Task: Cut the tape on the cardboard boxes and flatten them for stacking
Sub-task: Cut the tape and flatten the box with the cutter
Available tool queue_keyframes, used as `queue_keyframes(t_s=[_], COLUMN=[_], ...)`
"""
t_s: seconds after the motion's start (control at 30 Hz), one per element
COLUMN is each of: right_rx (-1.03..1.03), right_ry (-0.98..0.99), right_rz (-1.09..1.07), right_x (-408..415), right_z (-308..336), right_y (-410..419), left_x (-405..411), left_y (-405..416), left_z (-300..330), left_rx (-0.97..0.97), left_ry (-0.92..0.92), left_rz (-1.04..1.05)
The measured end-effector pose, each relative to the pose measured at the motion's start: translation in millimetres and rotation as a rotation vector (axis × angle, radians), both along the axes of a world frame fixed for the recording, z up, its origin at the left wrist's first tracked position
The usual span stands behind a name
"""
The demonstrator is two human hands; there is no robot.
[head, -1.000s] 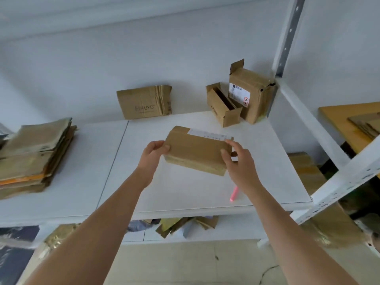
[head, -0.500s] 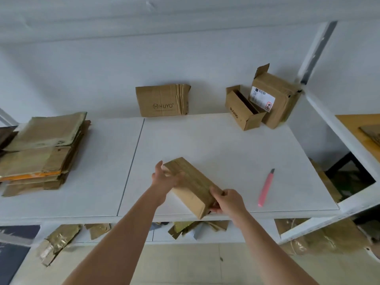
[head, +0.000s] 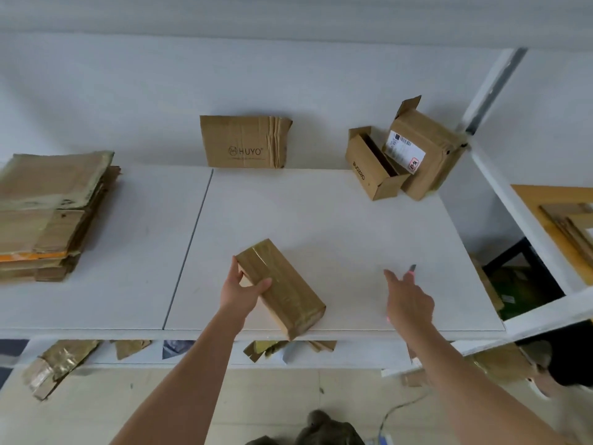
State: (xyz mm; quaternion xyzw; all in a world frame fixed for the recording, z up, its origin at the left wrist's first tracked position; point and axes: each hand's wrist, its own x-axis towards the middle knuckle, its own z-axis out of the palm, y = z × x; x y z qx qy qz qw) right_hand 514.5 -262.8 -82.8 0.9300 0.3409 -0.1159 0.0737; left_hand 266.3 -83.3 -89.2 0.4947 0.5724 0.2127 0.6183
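Observation:
A small taped cardboard box (head: 285, 289) lies on the white table (head: 337, 232) near its front edge, its long side running from upper left to lower right. My left hand (head: 242, 289) grips the box at its far left end, thumb across the top. My right hand (head: 409, 298) is off the box and lies over the pink utility knife (head: 412, 268), whose grey tip sticks out past my fingers. Whether the fingers hold the knife is not visible.
A stack of flattened boxes (head: 48, 216) sits at the table's left. A flat HUYO box (head: 245, 142) leans on the back wall. Two opened boxes (head: 404, 155) stand at the back right. Cardboard scraps (head: 57, 364) lie on the floor below.
The box has come down onto the table and turned lengthwise. My right hand let go of it and moved right to the pink knife. My left hand kept its grip.

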Motion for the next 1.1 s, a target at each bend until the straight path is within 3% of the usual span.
queue_keyframes(t_s=[0.1,0.27,0.33,0.47,0.57,0.67,0.77,0.93,1.1], right_rx=[-0.204,-0.171,-0.016,0.711,1.005,1.045,1.065,1.042,1.013], right_ry=[-0.18,-0.287,-0.247,0.137,0.507,0.947,1.137,1.125,1.045], right_rz=[0.204,0.417,0.41,0.367,0.357,0.296,0.206,0.096,0.185], right_x=[14.1,29.0,30.9,1.5,-41.4,-78.6,-97.0,-105.0,-105.2], right_z=[-14.0,-11.8,-4.4,23.6,35.6,37.2,26.8,1.7,-5.3], right_y=[-12.7,-6.4,8.1,55.8,99.9,129.3,145.9,151.0,148.5], left_x=[6.0,8.4,9.7,12.0,11.8,12.2,11.9,11.6,13.2], left_y=[-1.4,-1.2,-2.5,-8.2,-11.6,-14.9,-16.6,-17.6,-16.9], left_z=[6.5,13.6,13.9,13.9,12.9,12.1,12.0,12.3,9.4], left_rx=[-0.02,-0.054,-0.054,-0.046,-0.048,-0.056,-0.084,-0.115,-0.123], left_ry=[0.015,0.104,0.117,0.115,0.119,0.13,0.133,0.111,0.079], left_rz=[0.029,0.037,0.05,0.095,0.124,0.138,0.162,0.164,0.174])
